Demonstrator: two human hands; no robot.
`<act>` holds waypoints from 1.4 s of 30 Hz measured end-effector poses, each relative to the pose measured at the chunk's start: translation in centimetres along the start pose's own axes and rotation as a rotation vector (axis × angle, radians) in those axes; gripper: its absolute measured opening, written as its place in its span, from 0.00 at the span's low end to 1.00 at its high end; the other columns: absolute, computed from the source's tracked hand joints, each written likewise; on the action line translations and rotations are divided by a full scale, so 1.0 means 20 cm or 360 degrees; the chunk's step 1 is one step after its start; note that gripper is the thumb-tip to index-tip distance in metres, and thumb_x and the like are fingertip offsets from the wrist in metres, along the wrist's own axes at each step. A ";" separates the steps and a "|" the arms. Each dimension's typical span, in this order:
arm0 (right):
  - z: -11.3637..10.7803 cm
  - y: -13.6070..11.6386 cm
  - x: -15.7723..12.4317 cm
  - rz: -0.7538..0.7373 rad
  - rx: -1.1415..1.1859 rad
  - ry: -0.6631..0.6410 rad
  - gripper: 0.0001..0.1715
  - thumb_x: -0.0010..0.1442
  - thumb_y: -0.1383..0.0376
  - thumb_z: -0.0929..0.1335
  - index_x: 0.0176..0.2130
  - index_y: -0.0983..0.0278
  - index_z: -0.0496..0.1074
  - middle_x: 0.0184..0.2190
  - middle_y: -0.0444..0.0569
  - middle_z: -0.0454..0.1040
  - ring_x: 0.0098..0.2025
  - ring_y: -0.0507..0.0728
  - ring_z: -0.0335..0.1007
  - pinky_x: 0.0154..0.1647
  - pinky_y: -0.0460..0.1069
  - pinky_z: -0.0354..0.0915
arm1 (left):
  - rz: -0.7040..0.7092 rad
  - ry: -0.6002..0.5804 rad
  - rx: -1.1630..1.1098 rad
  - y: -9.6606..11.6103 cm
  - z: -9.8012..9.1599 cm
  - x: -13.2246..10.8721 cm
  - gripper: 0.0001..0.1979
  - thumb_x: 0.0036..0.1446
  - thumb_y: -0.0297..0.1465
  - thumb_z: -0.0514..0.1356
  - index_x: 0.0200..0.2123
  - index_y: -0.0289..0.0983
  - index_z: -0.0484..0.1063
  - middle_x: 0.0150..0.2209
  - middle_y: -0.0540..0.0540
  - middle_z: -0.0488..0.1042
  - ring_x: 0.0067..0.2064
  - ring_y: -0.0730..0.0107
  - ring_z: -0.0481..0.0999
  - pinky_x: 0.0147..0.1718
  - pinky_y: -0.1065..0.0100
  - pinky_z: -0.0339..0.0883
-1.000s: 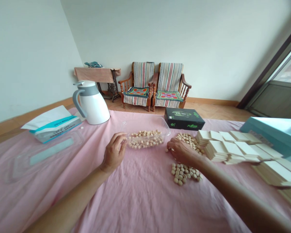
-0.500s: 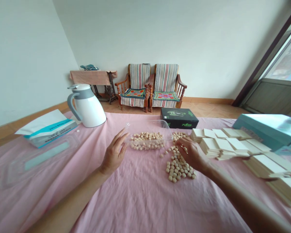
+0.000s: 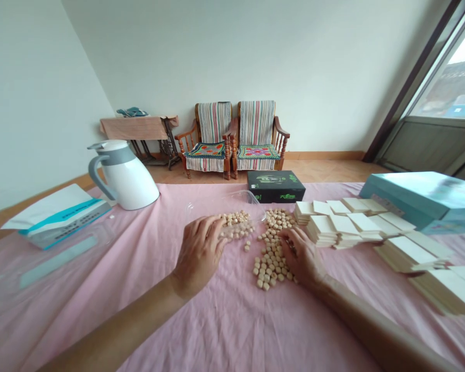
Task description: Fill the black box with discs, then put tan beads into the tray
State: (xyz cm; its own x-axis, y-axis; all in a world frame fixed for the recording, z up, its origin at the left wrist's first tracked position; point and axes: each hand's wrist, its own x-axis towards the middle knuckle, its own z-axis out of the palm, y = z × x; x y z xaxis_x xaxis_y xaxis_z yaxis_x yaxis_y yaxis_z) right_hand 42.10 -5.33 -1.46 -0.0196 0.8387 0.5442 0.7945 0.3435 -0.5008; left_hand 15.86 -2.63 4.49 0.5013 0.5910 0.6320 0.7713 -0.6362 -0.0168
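Observation:
A pile of small pale round pieces (image 3: 270,253) lies loose on the pink cloth (image 3: 232,320). More of them fill a clear plastic tray (image 3: 232,206) just behind. My left hand (image 3: 201,253) rests palm down at the tray's near left edge, fingers together and reaching onto the pieces there. My right hand (image 3: 302,256) lies at the right side of the loose pile, its fingers curled down among the pieces. Whether either hand holds a piece is hidden.
A white jug (image 3: 124,175) and a white-and-teal packet (image 3: 58,214) stand at the left, with a clear lid (image 3: 46,256) nearer. A black box (image 3: 275,187) sits behind the pile. Stacks of cream cards (image 3: 344,227) and a teal box (image 3: 422,199) fill the right.
My left hand went from open beside the tray to lying over its near edge. My right hand drew back along the loose pile. The view turned to the right.

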 end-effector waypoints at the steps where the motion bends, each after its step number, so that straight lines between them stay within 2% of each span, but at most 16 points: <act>1: 0.00 0.00 0.00 -0.0010 0.0004 0.0008 0.08 0.61 0.69 0.59 0.40 0.62 0.65 0.38 0.51 0.70 0.43 0.57 0.65 0.45 0.51 0.63 | -0.0054 -0.0025 0.0045 -0.01 0.02 0.00 0.18 0.58 0.28 0.57 0.52 0.37 0.64 0.47 0.40 0.71 0.48 0.54 0.68 0.48 0.52 0.59; 6: 0.02 0.01 -0.01 -0.0071 0.0025 0.0013 0.08 0.62 0.69 0.59 0.40 0.62 0.65 0.37 0.51 0.69 0.42 0.57 0.65 0.45 0.51 0.63 | 0.0000 -0.0152 0.0035 -0.12 0.11 0.04 0.09 0.62 0.27 0.53 0.42 0.39 0.70 0.37 0.45 0.75 0.40 0.61 0.72 0.44 0.56 0.58; 10: 0.04 0.03 -0.01 -0.0140 0.0045 0.0087 0.07 0.62 0.68 0.60 0.40 0.62 0.66 0.37 0.50 0.69 0.41 0.57 0.65 0.43 0.51 0.64 | 0.0140 -0.0201 -0.0165 -0.17 0.13 0.10 0.10 0.62 0.26 0.53 0.44 0.40 0.70 0.39 0.46 0.75 0.42 0.65 0.73 0.43 0.60 0.59; 13: 0.05 0.05 -0.01 -0.0160 0.0048 0.0145 0.08 0.61 0.69 0.61 0.40 0.62 0.66 0.38 0.50 0.70 0.41 0.57 0.65 0.43 0.52 0.64 | 0.0172 -0.0045 -0.0189 -0.13 0.11 0.10 0.15 0.59 0.27 0.55 0.50 0.38 0.67 0.47 0.42 0.73 0.49 0.60 0.70 0.49 0.56 0.59; 15: 0.05 0.06 -0.01 -0.0162 0.0053 0.0169 0.09 0.61 0.70 0.61 0.41 0.62 0.66 0.38 0.50 0.70 0.42 0.57 0.65 0.44 0.52 0.64 | 0.0276 0.0092 -0.0200 -0.06 0.10 0.07 0.14 0.59 0.27 0.56 0.50 0.37 0.67 0.48 0.41 0.72 0.51 0.59 0.68 0.51 0.55 0.59; 16: 0.05 0.06 -0.01 -0.0159 0.0057 0.0176 0.09 0.60 0.71 0.61 0.41 0.62 0.66 0.38 0.50 0.70 0.43 0.57 0.65 0.44 0.52 0.64 | 0.0366 0.0091 -0.0222 -0.03 0.10 0.05 0.12 0.59 0.26 0.55 0.47 0.36 0.67 0.45 0.42 0.72 0.49 0.60 0.69 0.50 0.57 0.61; 18: 0.05 0.06 -0.01 -0.0152 0.0064 0.0179 0.10 0.59 0.71 0.61 0.41 0.62 0.66 0.38 0.50 0.70 0.43 0.57 0.65 0.45 0.51 0.64 | 0.0529 -0.0080 -0.0281 0.04 0.13 0.01 0.08 0.61 0.24 0.53 0.42 0.36 0.68 0.37 0.45 0.73 0.42 0.66 0.71 0.44 0.62 0.65; 21: 0.05 0.06 -0.01 -0.0149 0.0059 0.0184 0.10 0.59 0.72 0.61 0.41 0.62 0.66 0.38 0.49 0.70 0.43 0.57 0.65 0.44 0.51 0.64 | 0.0445 -0.0420 -0.0302 0.12 0.22 -0.03 0.07 0.61 0.22 0.51 0.38 0.36 0.67 0.35 0.46 0.70 0.38 0.68 0.71 0.39 0.65 0.67; 23: 0.05 0.06 -0.01 -0.0150 0.0060 0.0195 0.10 0.59 0.72 0.61 0.41 0.62 0.66 0.38 0.49 0.70 0.42 0.57 0.65 0.44 0.51 0.64 | 0.0350 -0.0519 -0.0335 0.13 0.27 -0.03 0.06 0.61 0.22 0.51 0.37 0.36 0.67 0.36 0.46 0.69 0.40 0.67 0.70 0.40 0.65 0.67; 26: 0.05 0.06 -0.01 -0.0144 0.0067 0.0207 0.10 0.59 0.72 0.61 0.41 0.62 0.66 0.38 0.49 0.70 0.43 0.57 0.65 0.44 0.51 0.64 | 0.0241 -0.0548 -0.0420 0.13 0.31 -0.02 0.05 0.61 0.22 0.52 0.36 0.36 0.66 0.38 0.46 0.68 0.41 0.67 0.69 0.41 0.65 0.67; 31: 0.05 0.06 -0.01 -0.0146 0.0048 0.0176 0.10 0.59 0.71 0.61 0.40 0.62 0.66 0.37 0.49 0.70 0.42 0.57 0.65 0.44 0.52 0.64 | 0.0100 -0.0534 -0.0514 0.13 0.31 -0.02 0.05 0.59 0.21 0.54 0.33 0.37 0.64 0.36 0.47 0.68 0.41 0.66 0.68 0.40 0.65 0.67; 34: 0.05 0.06 -0.01 -0.0147 0.0046 0.0184 0.10 0.59 0.71 0.61 0.40 0.62 0.66 0.37 0.50 0.70 0.42 0.57 0.65 0.44 0.51 0.64 | 0.0132 -0.0498 -0.0540 0.15 0.28 -0.03 0.05 0.59 0.22 0.54 0.34 0.37 0.65 0.35 0.48 0.68 0.39 0.67 0.69 0.38 0.66 0.67; 36: 0.05 0.06 -0.01 -0.0145 0.0047 0.0183 0.10 0.59 0.72 0.61 0.40 0.62 0.66 0.37 0.50 0.70 0.42 0.57 0.65 0.43 0.51 0.64 | 0.0229 -0.0406 -0.0548 0.15 0.23 0.00 0.05 0.60 0.22 0.53 0.37 0.36 0.66 0.35 0.47 0.69 0.39 0.68 0.70 0.38 0.67 0.67; 39: 0.06 0.06 -0.01 -0.0144 0.0039 0.0168 0.10 0.58 0.72 0.61 0.40 0.62 0.66 0.37 0.49 0.70 0.41 0.57 0.65 0.43 0.51 0.64 | 0.0328 -0.0091 -0.0512 0.12 0.14 0.08 0.07 0.61 0.24 0.52 0.41 0.36 0.66 0.38 0.46 0.71 0.42 0.67 0.71 0.43 0.65 0.67; 42: 0.05 0.06 -0.01 -0.0147 0.0034 0.0162 0.10 0.58 0.72 0.61 0.40 0.62 0.66 0.37 0.49 0.70 0.41 0.57 0.65 0.43 0.51 0.64 | 0.0194 0.0229 -0.0371 0.04 0.07 0.19 0.08 0.61 0.25 0.54 0.44 0.36 0.67 0.41 0.44 0.72 0.45 0.64 0.70 0.46 0.61 0.65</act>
State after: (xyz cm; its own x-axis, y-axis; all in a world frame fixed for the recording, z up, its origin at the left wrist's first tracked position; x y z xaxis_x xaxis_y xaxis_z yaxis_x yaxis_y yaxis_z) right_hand 42.38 -4.63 -2.87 -0.0293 0.7562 0.6537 0.7791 0.4270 -0.4591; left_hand 18.82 -0.22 5.77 0.5114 0.4374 0.7397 0.5894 -0.8049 0.0685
